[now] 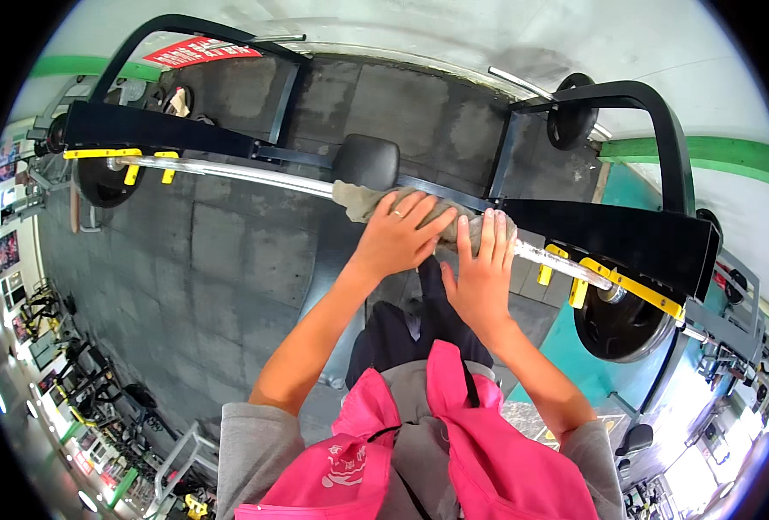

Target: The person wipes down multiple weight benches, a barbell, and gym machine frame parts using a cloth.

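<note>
A grey-brown cloth [365, 201] lies around the middle of a metal barbell bar [241, 174]. My left hand [400, 234] rests over the cloth with bent fingers and wears a ring. Close beside it on the right, my right hand [485, 266] lies on the cloth's right end, its fingers extended over the bar and its thumb apart. The bar sits at yellow rack hooks on both sides, with a black weight plate [621, 328] at the right and another black plate [101, 182] at the left. The undersides of both hands are hidden.
A black padded bench [366, 161] stands beyond the bar. Black rack arms [605, 237] flank it, joined to upright frames. A spare plate [571, 110] hangs at the upper right near the wall. Dark rubber tiles [228, 260] cover the floor; other gym machines stand at both sides.
</note>
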`<action>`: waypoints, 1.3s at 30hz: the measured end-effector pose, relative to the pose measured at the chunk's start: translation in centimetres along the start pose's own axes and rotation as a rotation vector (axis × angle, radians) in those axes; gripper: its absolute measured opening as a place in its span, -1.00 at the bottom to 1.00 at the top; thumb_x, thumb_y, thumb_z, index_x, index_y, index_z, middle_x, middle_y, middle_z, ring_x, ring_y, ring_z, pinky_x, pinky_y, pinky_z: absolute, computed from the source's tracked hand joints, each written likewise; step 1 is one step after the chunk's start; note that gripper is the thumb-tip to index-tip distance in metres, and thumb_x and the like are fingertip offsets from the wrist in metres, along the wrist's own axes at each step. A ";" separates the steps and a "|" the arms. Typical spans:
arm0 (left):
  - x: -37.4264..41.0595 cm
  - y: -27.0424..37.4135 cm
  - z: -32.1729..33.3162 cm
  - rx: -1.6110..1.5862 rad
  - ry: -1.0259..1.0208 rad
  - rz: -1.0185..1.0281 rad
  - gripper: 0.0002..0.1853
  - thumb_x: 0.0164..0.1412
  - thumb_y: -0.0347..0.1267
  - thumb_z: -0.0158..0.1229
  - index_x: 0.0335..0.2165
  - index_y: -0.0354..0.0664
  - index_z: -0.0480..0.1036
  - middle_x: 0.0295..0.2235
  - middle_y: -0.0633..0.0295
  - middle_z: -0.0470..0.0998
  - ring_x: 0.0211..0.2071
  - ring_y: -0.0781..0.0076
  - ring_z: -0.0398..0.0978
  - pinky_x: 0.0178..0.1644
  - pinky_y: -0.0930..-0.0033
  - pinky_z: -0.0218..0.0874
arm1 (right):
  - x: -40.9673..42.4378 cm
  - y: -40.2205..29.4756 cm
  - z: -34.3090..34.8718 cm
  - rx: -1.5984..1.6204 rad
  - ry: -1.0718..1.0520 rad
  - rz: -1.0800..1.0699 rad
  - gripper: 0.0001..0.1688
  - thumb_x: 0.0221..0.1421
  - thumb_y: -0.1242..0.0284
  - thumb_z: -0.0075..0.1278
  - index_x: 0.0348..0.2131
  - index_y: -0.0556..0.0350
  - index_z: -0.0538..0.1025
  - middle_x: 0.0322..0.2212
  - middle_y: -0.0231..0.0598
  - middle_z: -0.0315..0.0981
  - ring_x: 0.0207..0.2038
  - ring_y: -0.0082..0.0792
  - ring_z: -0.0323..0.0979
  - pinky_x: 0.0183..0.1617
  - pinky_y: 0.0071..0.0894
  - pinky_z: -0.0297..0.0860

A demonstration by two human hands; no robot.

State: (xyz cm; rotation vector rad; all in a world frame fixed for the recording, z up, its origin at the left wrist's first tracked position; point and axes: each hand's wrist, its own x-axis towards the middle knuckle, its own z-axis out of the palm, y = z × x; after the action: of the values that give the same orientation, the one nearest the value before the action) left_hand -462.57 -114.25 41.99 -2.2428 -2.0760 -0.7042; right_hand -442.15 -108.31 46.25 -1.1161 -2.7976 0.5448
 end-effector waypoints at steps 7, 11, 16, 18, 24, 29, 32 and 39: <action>-3.2 -10.1 -4.4 0.165 -0.161 -0.083 -0.36 0.12 -0.04 0.33 0.20 0.26 0.53 0.06 0.18 0.53 0.12 0.09 0.50 0.23 -0.21 0.26 | 7.0 -5.9 2.4 0.141 -0.072 -0.155 0.08 0.09 0.29 0.28 0.50 0.00 0.19 0.48 0.24 0.01 0.52 0.38 -0.06 0.60 0.50 -0.19; -6.6 -17.0 -7.2 0.233 -0.170 -0.171 -0.42 0.17 -0.06 0.21 0.17 0.20 0.56 0.06 0.12 0.53 0.11 0.04 0.50 0.20 -0.22 0.24 | 11.5 -11.8 6.4 0.083 -0.103 -0.300 -0.05 0.24 0.39 0.04 0.53 0.00 0.13 0.50 0.16 0.01 0.52 0.31 0.00 0.62 0.42 -0.21; -10.2 -24.0 -10.1 0.322 -0.080 -0.156 -0.46 0.34 0.02 -0.02 0.17 0.19 0.56 0.07 0.13 0.51 0.14 0.04 0.47 0.23 -0.24 0.20 | 15.9 -18.6 8.0 -0.191 -0.143 -0.440 -0.14 0.37 0.28 -0.08 0.54 -0.02 0.11 0.54 0.06 -0.06 0.54 0.29 -0.06 0.62 0.41 -0.23; -11.7 -26.0 -10.7 0.356 -0.072 -0.189 -0.47 0.35 0.01 -0.04 0.16 0.18 0.57 0.10 0.16 0.51 0.19 0.04 0.45 0.27 -0.26 0.18 | 17.3 -20.8 8.7 -0.171 -0.149 -0.479 -0.13 0.32 0.33 -0.03 0.52 0.05 0.16 0.53 0.11 -0.05 0.53 0.31 -0.05 0.62 0.43 -0.19; -16.0 -33.3 -13.2 0.330 -0.053 -0.204 -0.44 0.29 0.00 0.02 0.18 0.15 0.53 0.13 0.17 0.51 0.25 0.03 0.43 0.33 -0.29 0.13 | 21.1 -29.1 13.3 -0.127 -0.079 -0.470 -0.08 0.25 0.31 0.07 0.50 0.09 0.18 0.51 0.15 -0.04 0.53 0.31 -0.06 0.63 0.42 -0.21; -18.4 -37.0 -12.3 0.299 -0.045 -0.108 -0.36 0.17 -0.06 0.17 0.23 0.15 0.49 0.18 0.28 0.51 0.29 0.18 0.42 0.33 -0.25 0.15 | 22.7 -33.4 14.3 0.028 -0.117 -0.351 0.18 0.10 0.13 0.28 0.48 0.34 0.13 0.51 0.28 -0.08 0.57 0.30 -0.17 0.64 0.40 -0.27; -17.2 -37.5 -12.2 0.214 0.114 0.025 -0.38 0.22 -0.05 0.19 0.24 0.12 0.51 0.21 0.32 0.52 0.26 0.25 0.44 0.32 -0.10 0.19 | 22.3 -34.5 13.8 -0.024 -0.073 -0.265 0.14 0.06 0.23 0.31 0.45 0.37 0.18 0.50 0.30 -0.07 0.57 0.35 -0.16 0.64 0.42 -0.24; -18.7 -43.9 -18.1 0.041 0.103 0.020 -0.33 0.18 -0.15 0.31 0.27 0.07 0.49 0.14 0.26 0.56 0.21 0.22 0.48 0.28 -0.06 0.27 | 23.8 -46.1 17.8 -0.246 0.015 -0.010 0.23 0.09 0.08 0.33 0.45 0.41 0.12 0.49 0.35 -0.08 0.55 0.44 -0.20 0.58 0.53 -0.24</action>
State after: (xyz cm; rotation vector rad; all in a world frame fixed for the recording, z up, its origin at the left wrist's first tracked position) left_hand -510.38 -131.92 39.34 -2.1544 -1.9997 -0.7512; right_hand -493.21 -128.29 44.65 -1.1389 -2.9153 0.1930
